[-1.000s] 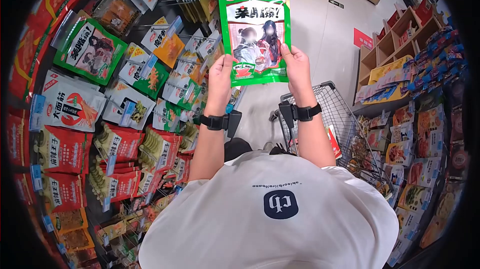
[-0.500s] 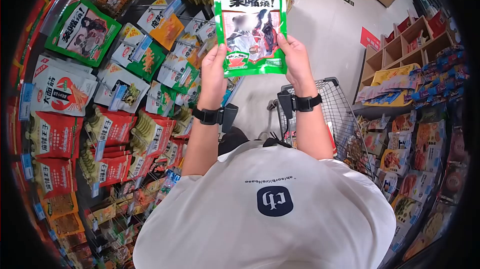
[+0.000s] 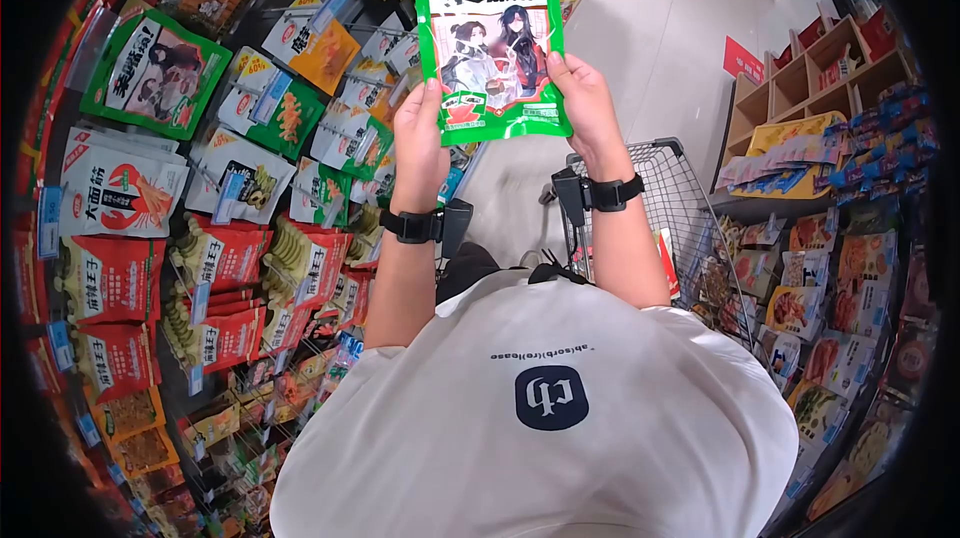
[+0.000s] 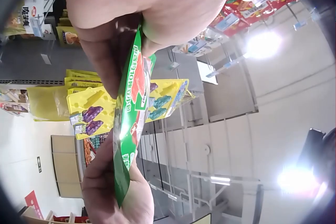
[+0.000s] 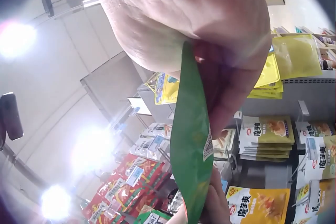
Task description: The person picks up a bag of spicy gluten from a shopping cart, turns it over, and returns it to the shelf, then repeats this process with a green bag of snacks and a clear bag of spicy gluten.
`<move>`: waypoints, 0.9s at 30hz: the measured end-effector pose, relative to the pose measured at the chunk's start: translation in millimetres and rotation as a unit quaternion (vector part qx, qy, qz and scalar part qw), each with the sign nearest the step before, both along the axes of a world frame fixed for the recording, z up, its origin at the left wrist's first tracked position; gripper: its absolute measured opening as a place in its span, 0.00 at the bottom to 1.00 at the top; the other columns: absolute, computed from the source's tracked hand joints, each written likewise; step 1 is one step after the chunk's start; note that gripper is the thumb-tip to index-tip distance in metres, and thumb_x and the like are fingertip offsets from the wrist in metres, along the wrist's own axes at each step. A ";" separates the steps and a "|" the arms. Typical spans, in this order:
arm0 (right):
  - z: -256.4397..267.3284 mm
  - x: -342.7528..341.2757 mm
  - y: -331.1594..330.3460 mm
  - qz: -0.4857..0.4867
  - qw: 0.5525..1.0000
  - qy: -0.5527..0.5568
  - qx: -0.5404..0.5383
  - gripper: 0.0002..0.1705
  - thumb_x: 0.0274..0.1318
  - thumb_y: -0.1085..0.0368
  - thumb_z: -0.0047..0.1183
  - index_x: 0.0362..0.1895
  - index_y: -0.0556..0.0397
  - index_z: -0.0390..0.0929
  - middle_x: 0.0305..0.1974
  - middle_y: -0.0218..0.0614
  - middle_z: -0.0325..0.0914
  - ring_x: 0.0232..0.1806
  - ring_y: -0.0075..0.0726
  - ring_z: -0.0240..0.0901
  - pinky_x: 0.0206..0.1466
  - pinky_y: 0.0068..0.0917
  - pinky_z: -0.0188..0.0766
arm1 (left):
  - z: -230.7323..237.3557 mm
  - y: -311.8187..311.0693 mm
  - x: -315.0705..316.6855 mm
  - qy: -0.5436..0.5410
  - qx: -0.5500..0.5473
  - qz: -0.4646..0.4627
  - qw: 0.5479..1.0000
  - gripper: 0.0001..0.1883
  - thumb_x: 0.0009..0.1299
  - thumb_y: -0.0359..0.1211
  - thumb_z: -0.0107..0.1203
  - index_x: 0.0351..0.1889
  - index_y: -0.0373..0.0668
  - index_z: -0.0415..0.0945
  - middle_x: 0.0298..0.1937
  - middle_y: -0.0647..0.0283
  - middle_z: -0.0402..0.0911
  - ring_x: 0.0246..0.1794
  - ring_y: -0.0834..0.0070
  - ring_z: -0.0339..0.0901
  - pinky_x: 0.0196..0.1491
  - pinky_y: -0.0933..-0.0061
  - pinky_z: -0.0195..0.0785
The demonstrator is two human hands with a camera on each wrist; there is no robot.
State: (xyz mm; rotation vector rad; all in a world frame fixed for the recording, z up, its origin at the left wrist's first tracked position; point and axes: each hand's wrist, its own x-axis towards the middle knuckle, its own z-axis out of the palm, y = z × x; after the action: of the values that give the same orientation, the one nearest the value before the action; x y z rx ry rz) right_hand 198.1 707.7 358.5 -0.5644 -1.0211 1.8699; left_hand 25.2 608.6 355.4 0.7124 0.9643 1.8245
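A green snack bag [image 3: 495,48] with two drawn figures on its front is held upright before the person in the head view. The left hand [image 3: 422,143] grips its lower left edge, thumb on the front and fingers behind. At the lower right edge the right hand [image 3: 590,113] pinches it the same way. Seen edge-on in the left wrist view, the bag [image 4: 132,113] runs between both hands. The right wrist view shows its green side [image 5: 191,140] under the right palm [image 5: 194,19].
Hanging snack packets [image 3: 115,268] fill the rack on the left. A wire shopping cart [image 3: 665,188] stands beyond the right forearm. Wooden shelves [image 3: 790,88] and more packets [image 3: 840,308] are at the right, with pale floor [image 3: 640,48] ahead.
Both hands and the bag have shifted slightly up and left in the head view. The bag tilts a little differently, and both hands keep their grip.
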 end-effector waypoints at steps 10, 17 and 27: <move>3.7 1.1 0.3 -0.063 0.996 -0.033 0.045 0.14 0.68 0.61 0.46 0.43 0.61 0.77 0.35 0.29 0.79 0.31 0.15 0.71 0.35 0.17 0.70 | 11.1 0.7 10.3 0.001 0.007 -0.001 1.000 0.13 0.77 0.36 0.42 0.45 0.36 0.72 0.41 0.60 0.80 0.37 0.76 0.80 0.41 0.72 0.76; 3.7 -2.3 -2.6 -0.068 0.996 -0.021 0.046 0.14 0.67 0.61 0.47 0.43 0.61 0.77 0.35 0.29 0.79 0.32 0.15 0.71 0.36 0.17 0.70 | 5.4 -1.9 3.0 0.005 0.008 0.003 1.000 0.12 0.77 0.36 0.42 0.42 0.37 0.72 0.39 0.63 0.79 0.36 0.76 0.80 0.40 0.72 0.76; 1.5 -1.5 -5.2 -0.035 0.999 0.005 0.039 0.14 0.67 0.62 0.48 0.43 0.61 0.77 0.36 0.30 0.80 0.32 0.16 0.72 0.37 0.17 0.70 | 9.0 -7.7 5.9 -0.003 0.010 0.005 1.000 0.13 0.77 0.37 0.42 0.46 0.36 0.72 0.40 0.63 0.79 0.37 0.77 0.80 0.40 0.73 0.76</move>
State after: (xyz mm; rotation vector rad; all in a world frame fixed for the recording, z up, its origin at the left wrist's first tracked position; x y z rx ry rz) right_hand 196.6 702.5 360.0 -0.5372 -1.0497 1.7630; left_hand 31.1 600.9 364.4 0.7150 0.9497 1.8461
